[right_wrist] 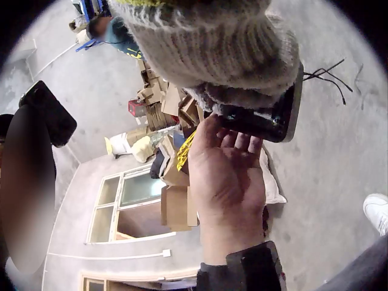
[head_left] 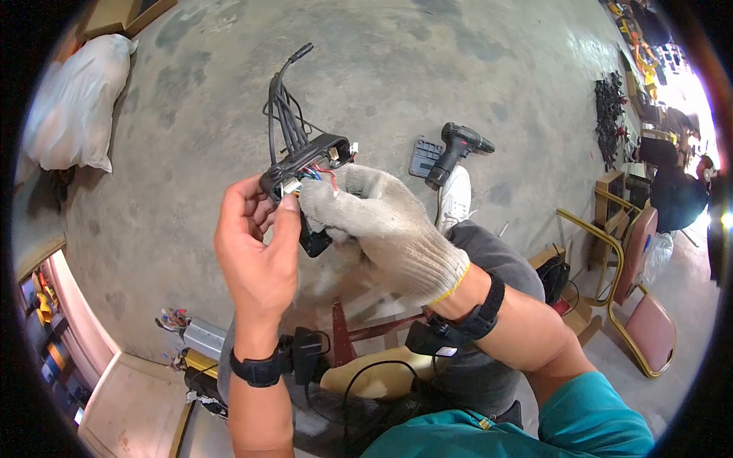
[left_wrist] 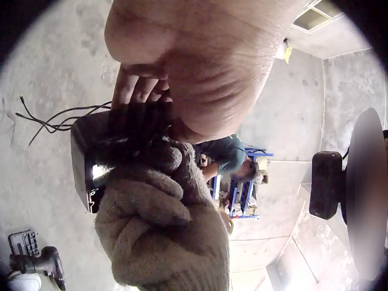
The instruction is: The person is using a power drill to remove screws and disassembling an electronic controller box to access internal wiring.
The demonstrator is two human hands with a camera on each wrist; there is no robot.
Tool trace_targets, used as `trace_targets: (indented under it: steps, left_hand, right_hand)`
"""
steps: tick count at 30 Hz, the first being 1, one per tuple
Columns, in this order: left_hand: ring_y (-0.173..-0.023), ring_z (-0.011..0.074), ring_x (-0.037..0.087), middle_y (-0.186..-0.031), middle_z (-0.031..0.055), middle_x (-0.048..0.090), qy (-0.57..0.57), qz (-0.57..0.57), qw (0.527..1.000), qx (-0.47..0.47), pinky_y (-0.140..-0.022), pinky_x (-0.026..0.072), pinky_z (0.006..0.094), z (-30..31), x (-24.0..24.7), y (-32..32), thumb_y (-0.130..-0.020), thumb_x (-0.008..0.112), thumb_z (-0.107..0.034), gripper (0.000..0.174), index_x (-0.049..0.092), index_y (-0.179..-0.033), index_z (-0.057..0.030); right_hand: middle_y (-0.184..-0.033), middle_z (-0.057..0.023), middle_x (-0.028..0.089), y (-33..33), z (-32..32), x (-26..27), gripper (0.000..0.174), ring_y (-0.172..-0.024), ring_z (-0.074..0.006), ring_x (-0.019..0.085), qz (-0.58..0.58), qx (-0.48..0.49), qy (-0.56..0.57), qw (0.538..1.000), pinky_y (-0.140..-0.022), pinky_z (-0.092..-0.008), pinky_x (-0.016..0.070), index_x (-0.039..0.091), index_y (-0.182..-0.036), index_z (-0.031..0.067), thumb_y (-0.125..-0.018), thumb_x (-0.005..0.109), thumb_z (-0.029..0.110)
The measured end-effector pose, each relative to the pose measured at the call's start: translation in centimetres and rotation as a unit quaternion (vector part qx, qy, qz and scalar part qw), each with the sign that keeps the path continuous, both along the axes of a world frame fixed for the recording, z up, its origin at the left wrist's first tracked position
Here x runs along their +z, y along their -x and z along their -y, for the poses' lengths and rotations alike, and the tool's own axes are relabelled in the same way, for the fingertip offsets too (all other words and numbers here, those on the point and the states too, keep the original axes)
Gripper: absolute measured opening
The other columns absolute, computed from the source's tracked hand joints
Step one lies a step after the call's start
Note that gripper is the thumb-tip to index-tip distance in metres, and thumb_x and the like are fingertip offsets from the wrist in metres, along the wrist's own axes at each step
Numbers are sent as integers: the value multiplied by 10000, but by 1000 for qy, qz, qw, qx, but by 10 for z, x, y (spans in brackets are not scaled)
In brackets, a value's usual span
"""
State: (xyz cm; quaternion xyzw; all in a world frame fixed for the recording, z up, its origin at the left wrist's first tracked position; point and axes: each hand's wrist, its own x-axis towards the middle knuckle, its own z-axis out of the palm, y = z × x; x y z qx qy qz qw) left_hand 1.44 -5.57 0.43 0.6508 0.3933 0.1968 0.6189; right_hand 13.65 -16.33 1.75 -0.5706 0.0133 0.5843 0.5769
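Observation:
A black plastic case (head_left: 294, 162) with an open top is held up in front of the person. My bare left hand (head_left: 259, 248) grips its left end, the thumb beside a white connector (head_left: 291, 185). On my right hand (head_left: 385, 229) is a knitted work glove; its curled fingers hold the case from the near right side, close to thin red and blue wires (head_left: 319, 172). Thick black cables (head_left: 286, 122) run out of the far side. In the right wrist view, the glove covers much of the case (right_wrist: 285, 121), and its fingertips are mostly hidden.
On the concrete floor ahead lie a cordless drill (head_left: 456, 149) and a bit set (head_left: 424, 157), near a white shoe (head_left: 456, 195). A white sack (head_left: 84, 103) stands at far left. Chairs (head_left: 649, 336) are on the right. Boxed metal parts (head_left: 202, 336) sit at lower left.

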Motion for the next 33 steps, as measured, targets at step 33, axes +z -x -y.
trace_targets:
  steps: [33]
  left_hand:
    - [-795,30,570,-886,-4,661,110,9,992,55,-702,451,196,-18,-9,7,-993,666,-86,186,634,-1114,52]
  right_hand:
    - [-989,-52,709,-11,-3,16,317,-904,-103,640,375,23,64,924,-814,-263,524,685,-1111,-40,-924,730,212]
